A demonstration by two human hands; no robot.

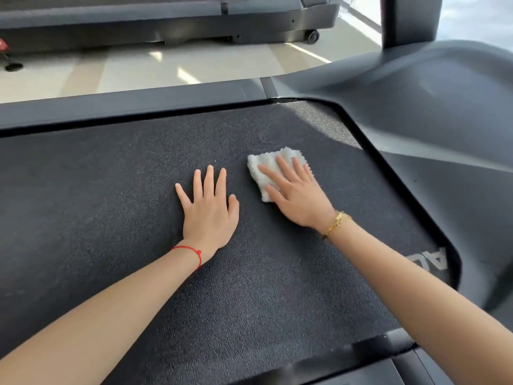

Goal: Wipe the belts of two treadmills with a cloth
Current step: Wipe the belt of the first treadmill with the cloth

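Note:
A dark textured treadmill belt [111, 218] fills most of the view. A small folded white cloth [270, 162] lies on it, right of centre. My right hand [297, 194] presses flat on the cloth with straight fingers and covers its near half. To its left, my left hand [209, 209] rests flat on the bare belt, fingers spread, holding nothing. A second treadmill [166, 20] stands across the floor at the top of the view.
The belt's black side rail [133, 102] runs along the far edge. The motor cover [430, 112] rises at the right, with an upright post [408, 18] behind it. A strip of light floor [180, 66] separates the two machines.

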